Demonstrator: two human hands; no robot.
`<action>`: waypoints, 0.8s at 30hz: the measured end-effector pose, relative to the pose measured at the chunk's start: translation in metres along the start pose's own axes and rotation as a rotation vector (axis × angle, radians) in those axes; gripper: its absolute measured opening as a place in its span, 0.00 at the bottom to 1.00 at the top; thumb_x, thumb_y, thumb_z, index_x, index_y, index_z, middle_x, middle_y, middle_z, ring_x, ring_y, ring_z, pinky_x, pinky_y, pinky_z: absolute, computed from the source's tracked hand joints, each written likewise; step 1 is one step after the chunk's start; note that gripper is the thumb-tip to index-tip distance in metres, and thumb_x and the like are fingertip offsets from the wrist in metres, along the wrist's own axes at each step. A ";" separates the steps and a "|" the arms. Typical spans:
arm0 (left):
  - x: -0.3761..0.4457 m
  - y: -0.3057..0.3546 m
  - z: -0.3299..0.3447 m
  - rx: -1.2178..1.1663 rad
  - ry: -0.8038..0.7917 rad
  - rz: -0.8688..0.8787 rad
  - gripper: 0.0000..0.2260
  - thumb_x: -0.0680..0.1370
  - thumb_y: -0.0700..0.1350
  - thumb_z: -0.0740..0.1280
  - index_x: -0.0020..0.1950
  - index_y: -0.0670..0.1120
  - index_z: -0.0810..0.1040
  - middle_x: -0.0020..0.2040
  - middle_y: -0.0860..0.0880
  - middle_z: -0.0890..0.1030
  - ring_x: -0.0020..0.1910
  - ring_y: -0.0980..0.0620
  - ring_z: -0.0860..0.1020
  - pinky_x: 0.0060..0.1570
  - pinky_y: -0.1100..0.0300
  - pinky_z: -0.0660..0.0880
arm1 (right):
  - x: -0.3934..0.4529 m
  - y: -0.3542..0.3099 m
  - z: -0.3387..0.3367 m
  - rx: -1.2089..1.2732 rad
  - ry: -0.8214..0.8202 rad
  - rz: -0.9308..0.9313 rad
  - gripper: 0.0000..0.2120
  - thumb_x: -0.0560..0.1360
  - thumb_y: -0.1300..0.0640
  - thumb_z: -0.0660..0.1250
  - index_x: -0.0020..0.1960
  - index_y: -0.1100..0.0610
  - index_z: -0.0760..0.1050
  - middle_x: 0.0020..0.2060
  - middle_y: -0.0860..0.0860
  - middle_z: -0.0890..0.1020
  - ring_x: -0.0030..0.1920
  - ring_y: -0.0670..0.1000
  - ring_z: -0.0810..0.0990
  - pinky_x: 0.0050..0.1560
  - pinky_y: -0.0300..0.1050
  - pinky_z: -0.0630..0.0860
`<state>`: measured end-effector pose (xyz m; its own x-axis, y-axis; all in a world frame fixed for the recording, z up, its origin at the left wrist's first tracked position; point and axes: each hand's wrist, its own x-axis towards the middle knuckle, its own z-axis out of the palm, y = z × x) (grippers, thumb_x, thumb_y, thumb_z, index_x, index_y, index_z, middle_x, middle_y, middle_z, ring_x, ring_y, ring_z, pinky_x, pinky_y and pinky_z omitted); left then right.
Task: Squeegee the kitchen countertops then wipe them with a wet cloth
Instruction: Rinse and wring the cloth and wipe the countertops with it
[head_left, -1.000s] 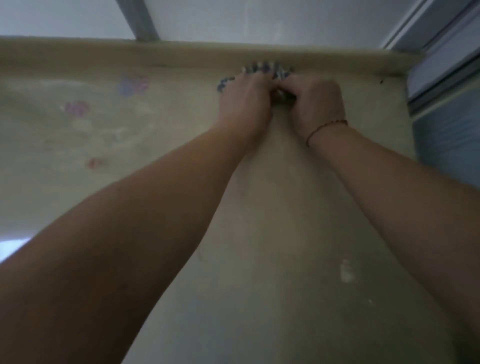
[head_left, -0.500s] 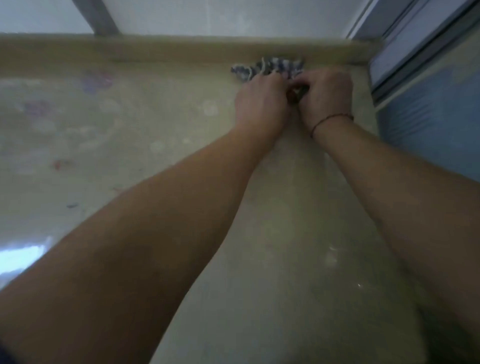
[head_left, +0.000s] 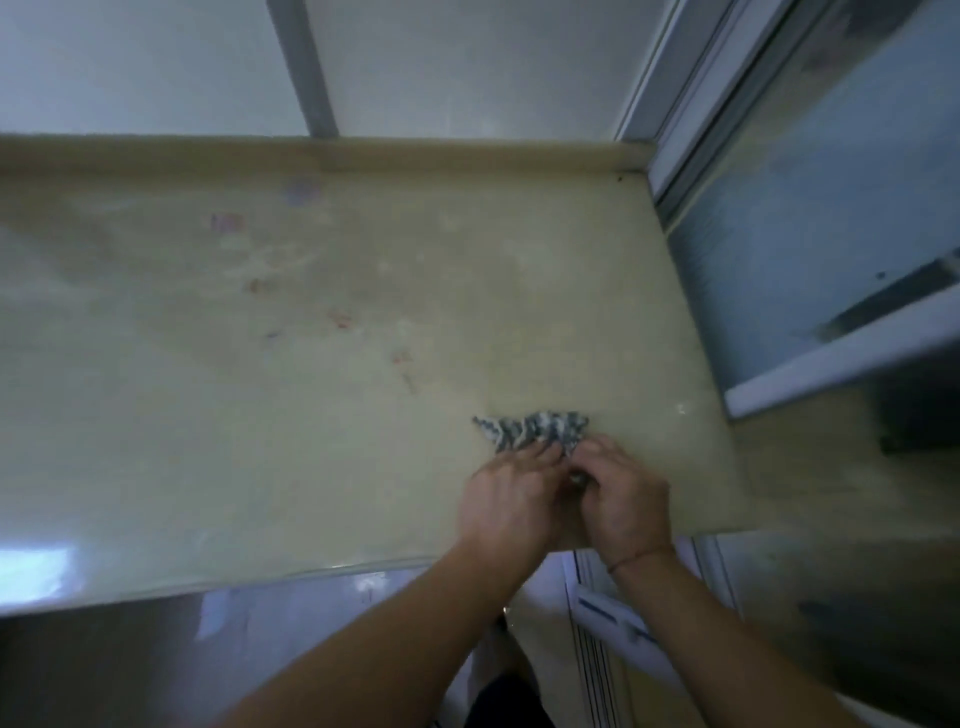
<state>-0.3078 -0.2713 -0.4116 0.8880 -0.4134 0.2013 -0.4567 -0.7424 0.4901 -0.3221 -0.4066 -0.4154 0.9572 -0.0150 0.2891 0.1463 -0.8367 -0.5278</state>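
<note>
Wipe step in hand, not the squeegee step: no squeegee in view, and both hands are on the cloth (head_left: 532, 430), a blue-and-white patterned rag bunched flat on the bench (head_left: 260, 441). The cloth sits toward the bench's right end, closer to the front edge than the back lip, and well clear of the right edge. The left hand (head_left: 506, 499) lies on the near part of the cloth with fingers (head_left: 540, 454) stretched forward and pressing down, not curled round it. The right hand (head_left: 626, 499) is right beside it, touching, with fingers bent in at the cloth's near right corner; it looks like a pinch on the fabric, but blur makes that uncertain. A thin red band shows on the right wrist. Faint reddish and purplish marks are scattered over the middle and left of the bench, toward the back lip, and a small white speck sits near the right edge. My read is that this right strip is mid-wipe and most of the surface is left. The next move calls for steady downward pressure from both hands, sliding the cloth in overlapping strokes and shifting leftward to cover the stained patch, keeping the rag bunched so it doesn't roll out from under the palms.
</note>
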 end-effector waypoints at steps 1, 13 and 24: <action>-0.017 0.007 0.001 -0.021 -0.010 0.007 0.08 0.67 0.47 0.73 0.45 0.53 0.84 0.45 0.57 0.84 0.44 0.58 0.81 0.41 0.67 0.70 | -0.017 -0.004 -0.004 0.009 -0.013 0.000 0.14 0.66 0.65 0.58 0.39 0.58 0.82 0.38 0.51 0.83 0.41 0.51 0.81 0.44 0.38 0.74; -0.011 0.056 0.022 -0.095 -0.168 0.101 0.15 0.68 0.44 0.66 0.53 0.51 0.83 0.49 0.55 0.83 0.51 0.54 0.81 0.44 0.63 0.76 | -0.036 0.055 -0.042 -0.226 -0.026 0.082 0.12 0.73 0.57 0.60 0.36 0.52 0.81 0.33 0.51 0.80 0.36 0.53 0.71 0.39 0.44 0.70; 0.048 0.046 0.058 -0.185 -0.160 0.331 0.18 0.71 0.51 0.60 0.53 0.49 0.84 0.55 0.54 0.84 0.55 0.56 0.81 0.54 0.63 0.76 | -0.030 0.052 -0.051 -0.207 0.091 0.352 0.19 0.66 0.60 0.54 0.45 0.63 0.81 0.45 0.59 0.83 0.49 0.55 0.76 0.55 0.39 0.68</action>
<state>-0.2894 -0.3554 -0.4285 0.6689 -0.7013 0.2466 -0.6860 -0.4544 0.5683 -0.3561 -0.4781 -0.4108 0.9124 -0.3603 0.1939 -0.2483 -0.8642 -0.4377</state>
